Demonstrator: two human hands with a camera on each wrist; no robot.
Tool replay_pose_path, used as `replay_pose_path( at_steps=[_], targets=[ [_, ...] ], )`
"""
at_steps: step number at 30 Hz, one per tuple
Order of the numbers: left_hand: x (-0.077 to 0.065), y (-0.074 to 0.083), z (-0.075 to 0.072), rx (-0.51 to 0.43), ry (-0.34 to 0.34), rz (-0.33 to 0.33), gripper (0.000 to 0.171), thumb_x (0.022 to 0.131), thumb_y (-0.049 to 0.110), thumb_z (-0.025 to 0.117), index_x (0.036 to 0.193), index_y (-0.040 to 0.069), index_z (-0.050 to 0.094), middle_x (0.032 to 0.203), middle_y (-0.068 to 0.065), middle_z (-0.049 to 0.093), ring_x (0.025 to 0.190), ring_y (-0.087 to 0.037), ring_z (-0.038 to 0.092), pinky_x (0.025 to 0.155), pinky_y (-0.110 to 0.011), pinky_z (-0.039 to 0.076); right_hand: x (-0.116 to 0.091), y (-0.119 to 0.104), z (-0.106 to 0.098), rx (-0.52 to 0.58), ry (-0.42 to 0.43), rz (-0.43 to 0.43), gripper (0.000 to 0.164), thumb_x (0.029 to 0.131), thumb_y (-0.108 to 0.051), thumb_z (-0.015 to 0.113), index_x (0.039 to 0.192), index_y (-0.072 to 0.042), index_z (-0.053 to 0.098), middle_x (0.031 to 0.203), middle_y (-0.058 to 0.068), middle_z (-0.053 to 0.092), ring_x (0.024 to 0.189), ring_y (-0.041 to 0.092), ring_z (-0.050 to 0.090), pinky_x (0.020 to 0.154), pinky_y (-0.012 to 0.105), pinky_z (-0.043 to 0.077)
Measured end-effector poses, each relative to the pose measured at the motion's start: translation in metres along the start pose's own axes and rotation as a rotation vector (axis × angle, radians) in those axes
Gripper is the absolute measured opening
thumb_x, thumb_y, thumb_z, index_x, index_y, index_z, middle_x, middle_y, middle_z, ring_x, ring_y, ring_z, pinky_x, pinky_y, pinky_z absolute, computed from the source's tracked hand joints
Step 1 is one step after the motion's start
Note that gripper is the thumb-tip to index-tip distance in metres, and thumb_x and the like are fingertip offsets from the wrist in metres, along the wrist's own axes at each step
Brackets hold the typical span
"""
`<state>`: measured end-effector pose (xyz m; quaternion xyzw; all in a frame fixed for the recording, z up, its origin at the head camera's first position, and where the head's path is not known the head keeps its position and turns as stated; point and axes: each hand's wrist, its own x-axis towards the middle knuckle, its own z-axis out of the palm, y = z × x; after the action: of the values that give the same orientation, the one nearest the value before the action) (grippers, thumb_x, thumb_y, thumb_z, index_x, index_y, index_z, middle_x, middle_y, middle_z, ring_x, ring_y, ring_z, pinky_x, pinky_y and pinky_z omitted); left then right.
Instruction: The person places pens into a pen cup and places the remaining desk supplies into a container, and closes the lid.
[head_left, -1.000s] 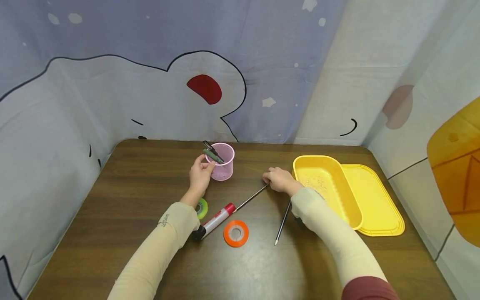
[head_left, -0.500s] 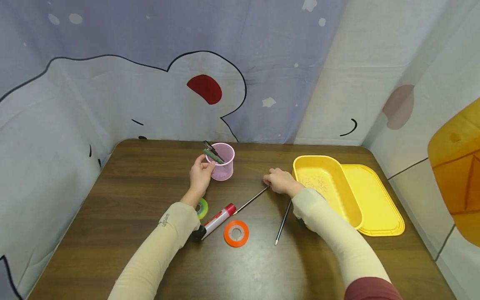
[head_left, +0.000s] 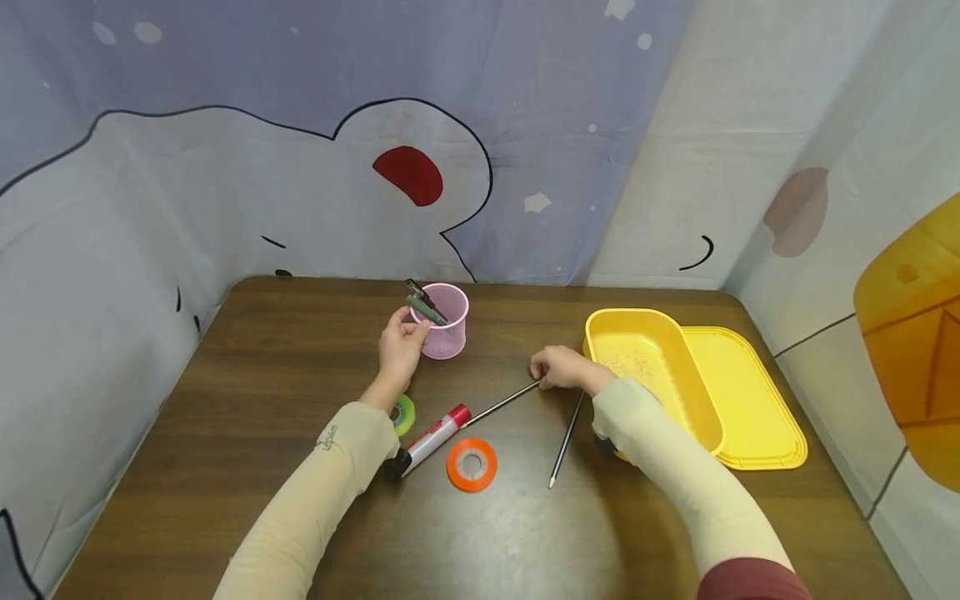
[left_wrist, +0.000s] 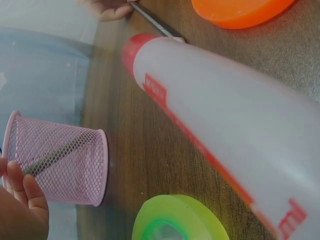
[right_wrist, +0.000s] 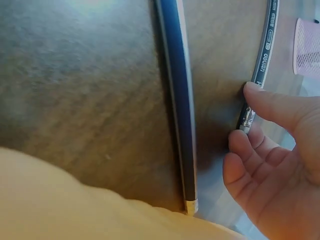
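Observation:
My left hand (head_left: 399, 350) grips the near left rim of a pink mesh pen cup (head_left: 444, 340) between thumb and fingers. A green pen (head_left: 424, 310) and a black pen (head_left: 424, 296) lean inside the cup. Thumb and fingers of my right hand (head_left: 561, 367) pinch the end of a dark pencil (right_wrist: 259, 75); its white tip reaches close to the glue bottle's red cap. A second dark pencil (head_left: 564, 446) lies on the table, nearer to me than my right hand. In the right wrist view it runs beside the hand, apart from the fingers.
A white glue bottle (head_left: 435, 442) with a red cap lies beside my left sleeve. Around it are an orange tape roll (head_left: 472, 465) and a green tape roll (head_left: 404, 414). To the right stands a yellow box (head_left: 675, 392), partly over its yellow lid (head_left: 750, 400).
My right hand has shifted slightly toward me and to the right, and the pencil's held end has moved with it. The left hand keeps its place at the pen cup.

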<state>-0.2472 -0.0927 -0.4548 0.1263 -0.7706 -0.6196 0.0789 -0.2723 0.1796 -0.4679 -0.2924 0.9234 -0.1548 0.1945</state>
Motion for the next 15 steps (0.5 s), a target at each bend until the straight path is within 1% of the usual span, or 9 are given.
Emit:
replay_pose_path(
  at_steps=[4, 11, 15],
  targets=[
    [0.0, 0.0, 0.0, 0.002, 0.002, -0.001, 0.05, 0.085, 0.016, 0.056, 0.13, 0.003, 0.039, 0.087, -0.016, 0.061, 0.061, -0.006, 0.051, 0.058, -0.017, 0.044, -0.006, -0.005, 0.002, -0.024, -0.014, -0.014, 0.014, 0.067, -0.001, 0.066, 0.07, -0.009, 0.055, 0.062, -0.004, 0.045, 0.062, 0.012, 0.043, 0.058, 0.023, 0.034],
    [0.0, 0.0, 0.001, 0.005, -0.002, -0.005, 0.049, 0.085, 0.017, 0.056, 0.13, 0.004, 0.039, 0.09, -0.017, 0.062, 0.064, -0.007, 0.052, 0.059, -0.016, 0.044, -0.014, -0.01, 0.007, -0.15, -0.022, -0.043, 0.014, 0.072, -0.006, 0.065, 0.069, -0.013, 0.053, 0.07, -0.002, 0.045, 0.067, 0.013, 0.042, 0.061, 0.024, 0.033],
    [0.0, 0.0, 0.001, 0.004, -0.004, -0.009, 0.049, 0.086, 0.017, 0.055, 0.13, 0.004, 0.039, 0.09, -0.017, 0.062, 0.065, -0.009, 0.053, 0.059, -0.016, 0.044, -0.016, -0.011, 0.006, -0.187, -0.024, -0.063, 0.015, 0.072, -0.006, 0.064, 0.069, -0.014, 0.051, 0.07, -0.002, 0.043, 0.067, 0.013, 0.042, 0.06, 0.023, 0.032]
  ],
)
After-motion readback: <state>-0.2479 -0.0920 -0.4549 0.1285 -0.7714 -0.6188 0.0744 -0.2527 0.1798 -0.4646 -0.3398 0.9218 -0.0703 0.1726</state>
